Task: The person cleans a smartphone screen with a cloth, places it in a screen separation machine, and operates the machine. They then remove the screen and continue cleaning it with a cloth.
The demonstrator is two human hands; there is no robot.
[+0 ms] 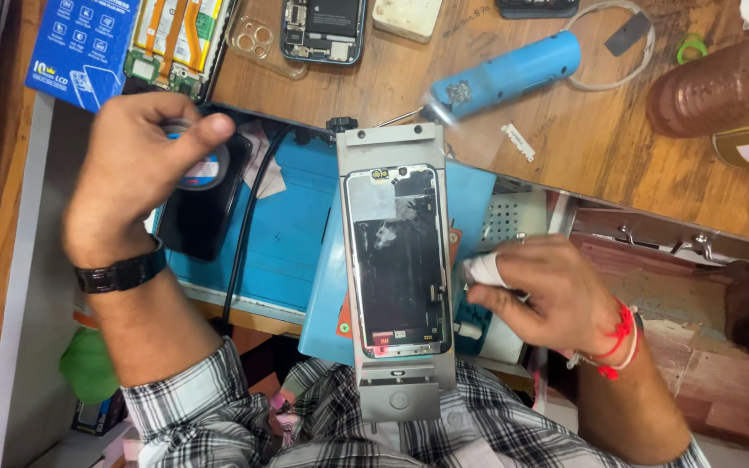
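Between the left hand (136, 178) and right hand (548, 299) stands the grey metal jig (392, 147) with its phone frame (396, 260) (blocking any straight crossing); bare wooden bench (565, 147) lies open beyond the right hand.

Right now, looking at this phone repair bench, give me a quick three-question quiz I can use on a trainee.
1. True or false: the phone screen panel lies in the grey metal jig.
2. Which hand pinches a small white wad: the left hand or the right hand?
3. Multiple choice: the blue cylindrical tool lies
A. on the wooden desk
B. inside the jig
C. in the left hand

Key
1. True; the panel sits lengthwise in the jig.
2. The right hand, holding the white wad beside the jig. The left hand grips a round tape-like roll.
3. A
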